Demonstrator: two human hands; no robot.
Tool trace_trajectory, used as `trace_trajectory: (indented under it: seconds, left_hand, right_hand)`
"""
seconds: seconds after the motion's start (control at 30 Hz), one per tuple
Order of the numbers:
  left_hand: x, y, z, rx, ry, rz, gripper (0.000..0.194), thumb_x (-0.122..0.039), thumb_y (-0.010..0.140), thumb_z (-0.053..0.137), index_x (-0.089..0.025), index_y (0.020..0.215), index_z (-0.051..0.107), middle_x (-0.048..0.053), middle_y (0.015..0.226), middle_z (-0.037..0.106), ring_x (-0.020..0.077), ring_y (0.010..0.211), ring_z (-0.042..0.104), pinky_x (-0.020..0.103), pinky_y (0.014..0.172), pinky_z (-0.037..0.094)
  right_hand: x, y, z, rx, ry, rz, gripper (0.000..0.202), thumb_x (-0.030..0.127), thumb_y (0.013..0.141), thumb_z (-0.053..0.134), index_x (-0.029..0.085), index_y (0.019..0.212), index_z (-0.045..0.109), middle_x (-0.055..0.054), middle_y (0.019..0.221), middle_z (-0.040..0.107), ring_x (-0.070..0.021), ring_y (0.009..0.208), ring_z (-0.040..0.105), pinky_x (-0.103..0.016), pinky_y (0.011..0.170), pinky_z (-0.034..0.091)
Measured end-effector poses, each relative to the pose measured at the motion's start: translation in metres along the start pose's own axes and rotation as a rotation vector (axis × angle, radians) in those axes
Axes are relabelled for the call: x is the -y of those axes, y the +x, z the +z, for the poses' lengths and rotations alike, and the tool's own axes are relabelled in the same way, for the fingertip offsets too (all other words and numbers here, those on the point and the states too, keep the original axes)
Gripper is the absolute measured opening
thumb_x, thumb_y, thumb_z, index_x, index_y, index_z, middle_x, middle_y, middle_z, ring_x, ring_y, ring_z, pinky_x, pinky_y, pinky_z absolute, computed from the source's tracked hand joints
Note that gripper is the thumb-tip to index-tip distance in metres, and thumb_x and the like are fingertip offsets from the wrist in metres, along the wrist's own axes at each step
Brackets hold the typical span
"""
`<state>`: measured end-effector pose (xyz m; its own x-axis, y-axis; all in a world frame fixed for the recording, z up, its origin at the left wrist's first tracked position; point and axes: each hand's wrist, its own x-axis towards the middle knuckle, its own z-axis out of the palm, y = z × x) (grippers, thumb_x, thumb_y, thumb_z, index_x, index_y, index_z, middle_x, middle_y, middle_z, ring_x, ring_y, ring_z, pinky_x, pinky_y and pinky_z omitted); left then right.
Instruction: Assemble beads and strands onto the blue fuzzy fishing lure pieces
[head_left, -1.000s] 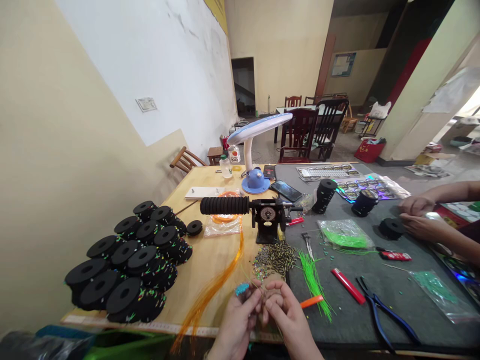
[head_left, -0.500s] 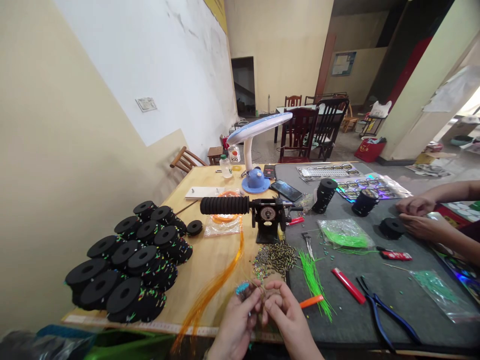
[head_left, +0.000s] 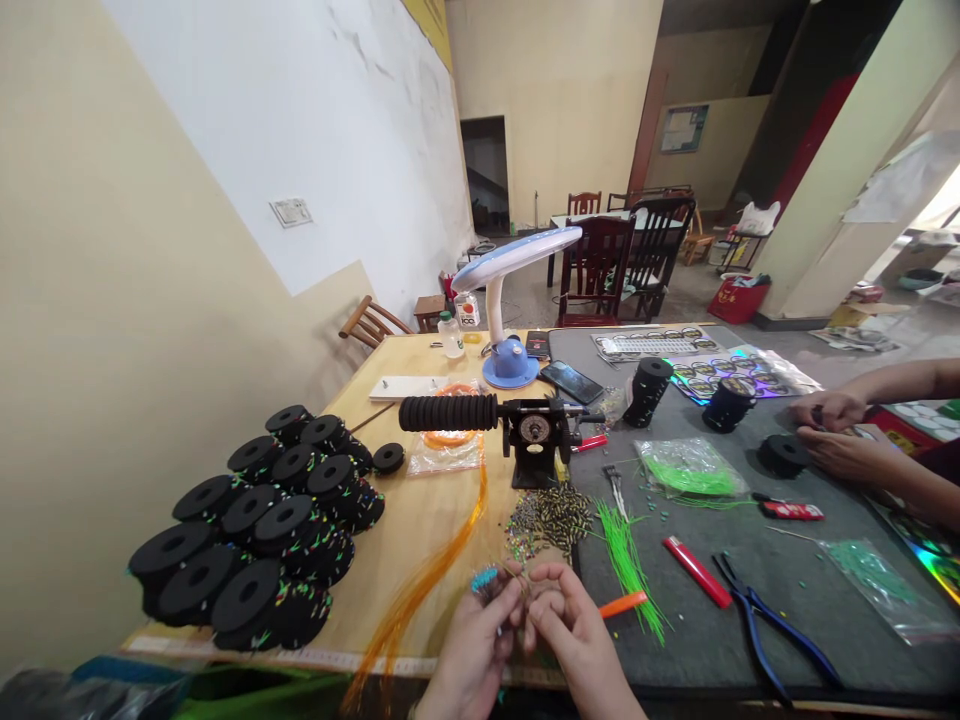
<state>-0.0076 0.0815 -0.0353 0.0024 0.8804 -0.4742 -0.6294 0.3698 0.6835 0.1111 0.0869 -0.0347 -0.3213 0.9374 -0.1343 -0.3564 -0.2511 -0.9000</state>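
My left hand [head_left: 476, 640] is closed at the table's front edge, with a bundle of small blue-tipped pieces [head_left: 484, 580] held at its fingers. Beside it, my right hand [head_left: 574, 630] has its thumb and fingers pinched close to the left fingertips; what it pinches is too small to name. Just beyond both hands lies a pile of small dark and gold parts [head_left: 559, 515] with coloured beads. Behind that stands a black winding device [head_left: 534, 440] carrying a row of black foam discs [head_left: 448, 412]. Orange strands [head_left: 435, 570] hang down left of my hands.
Stacks of black foam spools [head_left: 255, 520] fill the left side. Green strands [head_left: 626, 560], a red lighter [head_left: 696, 572], an orange tool [head_left: 622, 603] and blue pliers [head_left: 772, 620] lie right. A lamp [head_left: 511, 360] stands behind. Another person's hands [head_left: 832, 430] work at far right.
My hands stay nearly in place, with only slight finger movement. The other person's hands have shifted a little, and a small dark item now shows at their fingers.
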Motion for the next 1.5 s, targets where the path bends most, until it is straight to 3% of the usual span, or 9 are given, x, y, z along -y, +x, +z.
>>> trace_trajectory:
  seconds: [0.73,1.03,1.13,1.23,1.37,1.5]
  left_hand:
    - [0.0,-0.001,0.0,-0.012,0.032,0.017,0.043,-0.04,0.058,0.087,-0.014,0.086,0.067,-0.006,0.053,0.051,0.0057,0.044,0.047,0.018,0.045,0.031]
    - [-0.006,-0.007,0.011,-0.026,0.045,0.056,0.044,-0.04,0.052,0.089,-0.015,0.081,0.069,-0.006,0.052,0.051,0.0071,0.047,0.046,0.019,0.049,0.037]
    - [-0.007,-0.008,0.012,-0.023,0.071,0.098,0.04,-0.041,0.051,0.089,-0.014,0.072,0.067,-0.006,0.053,0.051,0.0077,0.049,0.046,0.02,0.051,0.038]
    - [-0.009,-0.006,0.011,-0.008,0.114,0.167,0.037,-0.041,0.055,0.087,-0.013,0.062,0.063,-0.004,0.052,0.051,0.0083,0.05,0.046,0.02,0.052,0.038]
    - [-0.011,0.0,0.004,-0.052,0.141,0.256,0.035,-0.04,0.058,0.086,-0.013,0.071,0.067,-0.005,0.054,0.053,0.0095,0.052,0.048,0.022,0.054,0.041]
    - [-0.013,0.007,-0.006,-0.122,0.162,0.308,0.039,-0.039,0.055,0.088,-0.013,0.078,0.069,-0.002,0.06,0.058,0.0114,0.056,0.052,0.022,0.057,0.044]
  right_hand:
    - [0.0,0.002,0.0,0.005,0.006,-0.008,0.045,0.054,0.077,0.067,0.019,0.098,0.049,0.005,0.057,0.058,-0.0121,0.055,0.054,-0.025,0.064,0.041]
    - [-0.002,0.004,0.001,-0.001,0.022,-0.017,0.046,0.055,0.075,0.069,0.02,0.097,0.049,0.006,0.056,0.055,-0.0117,0.055,0.054,-0.025,0.061,0.04]
    - [-0.003,0.007,0.001,-0.01,0.02,-0.016,0.048,0.057,0.074,0.069,0.02,0.097,0.048,0.006,0.056,0.055,-0.013,0.057,0.055,-0.026,0.063,0.042]
    - [-0.003,0.011,0.001,-0.002,-0.026,-0.019,0.05,0.062,0.074,0.065,0.02,0.096,0.049,0.004,0.057,0.057,-0.0138,0.057,0.056,-0.027,0.062,0.042]
    - [0.0,0.018,-0.002,0.012,-0.163,-0.033,0.049,0.065,0.082,0.053,0.019,0.098,0.053,0.0,0.064,0.063,-0.0174,0.064,0.061,-0.029,0.066,0.044]
    - [0.006,0.02,-0.005,0.05,-0.349,-0.067,0.041,0.057,0.086,0.051,0.019,0.099,0.057,-0.005,0.073,0.069,-0.021,0.074,0.065,-0.032,0.072,0.046]
